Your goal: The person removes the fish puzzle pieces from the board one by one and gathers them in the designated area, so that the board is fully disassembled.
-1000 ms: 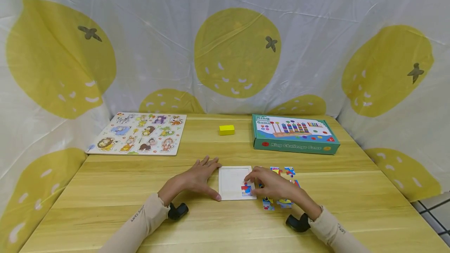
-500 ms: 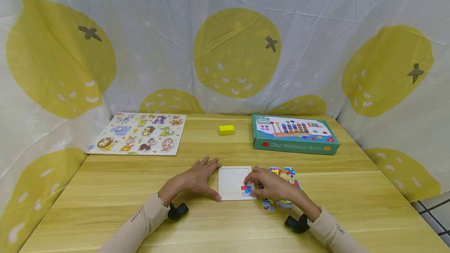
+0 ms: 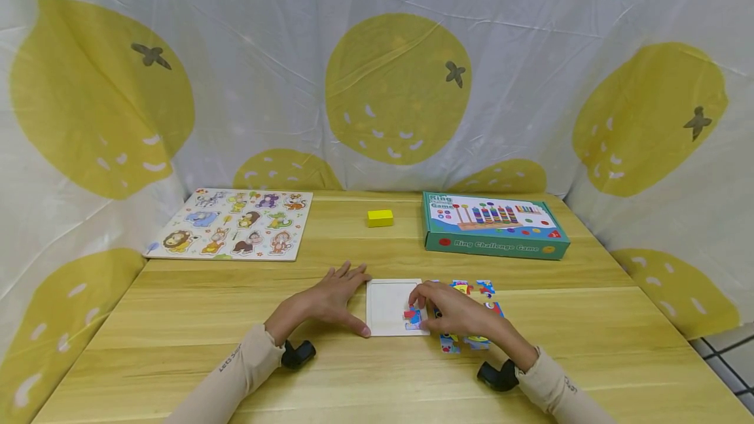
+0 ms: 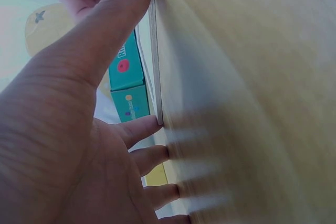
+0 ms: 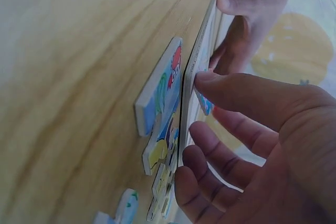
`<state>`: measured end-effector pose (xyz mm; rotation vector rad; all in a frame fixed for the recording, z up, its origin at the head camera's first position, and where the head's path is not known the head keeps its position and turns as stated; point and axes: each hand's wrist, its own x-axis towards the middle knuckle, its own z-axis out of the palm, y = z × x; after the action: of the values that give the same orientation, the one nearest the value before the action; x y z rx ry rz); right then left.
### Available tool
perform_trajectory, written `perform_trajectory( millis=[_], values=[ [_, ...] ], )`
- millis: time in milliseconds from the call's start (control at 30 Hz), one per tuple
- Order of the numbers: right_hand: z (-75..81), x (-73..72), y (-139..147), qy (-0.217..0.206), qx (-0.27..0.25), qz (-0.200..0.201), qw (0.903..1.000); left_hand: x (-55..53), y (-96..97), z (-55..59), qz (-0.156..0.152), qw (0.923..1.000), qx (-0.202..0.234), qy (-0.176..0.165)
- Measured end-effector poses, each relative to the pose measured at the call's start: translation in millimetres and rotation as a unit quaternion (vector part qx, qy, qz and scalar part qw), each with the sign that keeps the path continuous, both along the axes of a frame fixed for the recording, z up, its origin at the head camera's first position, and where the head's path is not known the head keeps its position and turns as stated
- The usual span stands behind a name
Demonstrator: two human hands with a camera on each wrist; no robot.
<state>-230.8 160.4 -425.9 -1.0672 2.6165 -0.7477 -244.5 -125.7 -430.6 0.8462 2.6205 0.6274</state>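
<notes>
A square white puzzle tray with a raised rim lies on the wooden table. My left hand rests spread at its left side, thumb at the near corner and forefinger at the far one. In the left wrist view, those fingers are straight against the tabletop. My right hand pinches a red and blue puzzle piece between thumb and forefinger over the tray's near right corner. The right wrist view shows this piece tilted and partly hidden by the thumb. Several loose puzzle pieces lie under and beside my right hand.
An animal peg puzzle board lies at the back left. A yellow block sits at the back middle, and a green Ring Challenge Game box at the back right. A lemon-print curtain hangs behind the table.
The puzzle piece has turned and tilted slightly in my right fingers, over the same corner of the tray. My left hand and the tray have stayed in place.
</notes>
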Motion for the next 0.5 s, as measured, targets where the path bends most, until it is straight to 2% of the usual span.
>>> perform_trajectory(
  millis=[500],
  values=[
    [2.4, 3.0, -7.3, -0.044, -0.016, 0.014, 0.9988, -0.5, 0.7, -1.0, 0.004, 1.0, -0.002, 0.002]
  ],
)
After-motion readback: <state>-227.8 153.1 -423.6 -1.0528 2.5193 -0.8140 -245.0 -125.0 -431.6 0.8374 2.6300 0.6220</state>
